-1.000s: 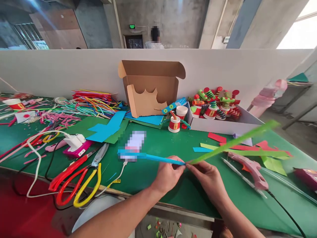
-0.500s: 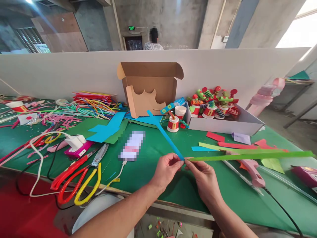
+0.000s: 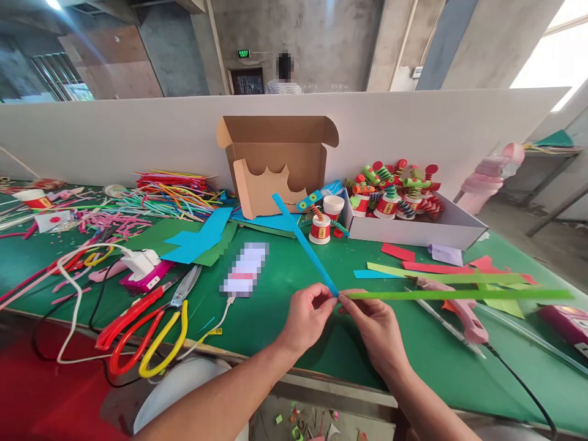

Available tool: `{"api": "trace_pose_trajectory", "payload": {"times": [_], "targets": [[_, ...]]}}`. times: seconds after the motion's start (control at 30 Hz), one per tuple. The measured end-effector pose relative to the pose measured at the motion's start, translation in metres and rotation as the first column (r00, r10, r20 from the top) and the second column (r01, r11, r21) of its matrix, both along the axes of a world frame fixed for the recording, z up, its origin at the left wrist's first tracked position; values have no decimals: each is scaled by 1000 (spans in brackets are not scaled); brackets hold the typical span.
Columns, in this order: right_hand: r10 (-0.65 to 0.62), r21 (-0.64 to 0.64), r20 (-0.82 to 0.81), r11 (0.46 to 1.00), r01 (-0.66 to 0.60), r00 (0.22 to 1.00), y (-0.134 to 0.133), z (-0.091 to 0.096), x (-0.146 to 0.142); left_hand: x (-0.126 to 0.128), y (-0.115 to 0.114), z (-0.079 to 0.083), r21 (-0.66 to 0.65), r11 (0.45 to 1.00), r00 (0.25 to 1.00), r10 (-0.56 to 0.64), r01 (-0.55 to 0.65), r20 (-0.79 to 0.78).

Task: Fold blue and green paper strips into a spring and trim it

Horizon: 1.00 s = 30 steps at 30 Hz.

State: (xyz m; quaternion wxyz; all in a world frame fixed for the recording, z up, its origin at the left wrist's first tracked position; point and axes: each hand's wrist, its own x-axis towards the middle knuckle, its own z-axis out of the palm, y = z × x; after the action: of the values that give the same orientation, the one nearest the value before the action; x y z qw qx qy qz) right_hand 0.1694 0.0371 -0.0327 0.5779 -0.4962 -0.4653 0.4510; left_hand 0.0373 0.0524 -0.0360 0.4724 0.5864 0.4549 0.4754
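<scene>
Between thumb and fingers, my left hand (image 3: 309, 313) pinches the near end of a blue paper strip (image 3: 307, 250), which slants up and away to the left. My right hand (image 3: 374, 324) pinches the end of a green paper strip (image 3: 459, 295) that stretches out far to the right. Both strip ends meet at my fingertips, above the table; the fingers hide whether they overlap or are joined. Under the green strip lies a pink glue gun (image 3: 468, 323). A small paper-cup figure (image 3: 320, 229) with coiled arms stands beyond my hands.
Left on the green table (image 3: 266, 331) lie scissors (image 3: 177, 318), a phone (image 3: 245, 269) and blue paper (image 3: 197, 239). A cardboard box (image 3: 275, 159) stands behind; a white box (image 3: 413, 233) holds several figures. Paper scraps (image 3: 399, 252) lie right.
The green strip's free end has dropped and swung slightly toward me. The blue strip's far end has risen a little. Both hands keep their pinch at nearly the same spot.
</scene>
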Motion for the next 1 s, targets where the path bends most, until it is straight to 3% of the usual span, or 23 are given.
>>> {"api": "trace_pose_trajectory", "payload": {"times": [0.13, 0.27, 0.4, 0.5, 0.73, 1.0], "targets": [[7, -13, 29, 1000, -7, 1000, -1, 2, 1, -2, 0, 3, 32, 999, 999, -14, 15, -37], [-63, -3, 1, 998, 63, 998, -3, 4, -1, 0, 0, 5, -103, 991, 987, -67, 82, 143], [-11, -18, -21, 1000, 11, 1000, -5, 7, -1, 1, 1, 6, -174, 979, 967, -60, 105, 246], [25, -11, 18, 1000, -25, 1000, -5, 10, 1, 1, 1, 7, -181, 980, 973, -43, 85, 228], [-48, 16, 48, 999, 48, 998, -7, 8, 2, 5, -4, 9, -224, 970, 966, -33, 93, 258], [-41, 18, 91, 999, 39, 995, -7, 3, 2, 6, -5, 8, -222, 973, 971, -10, 65, 239]]}}
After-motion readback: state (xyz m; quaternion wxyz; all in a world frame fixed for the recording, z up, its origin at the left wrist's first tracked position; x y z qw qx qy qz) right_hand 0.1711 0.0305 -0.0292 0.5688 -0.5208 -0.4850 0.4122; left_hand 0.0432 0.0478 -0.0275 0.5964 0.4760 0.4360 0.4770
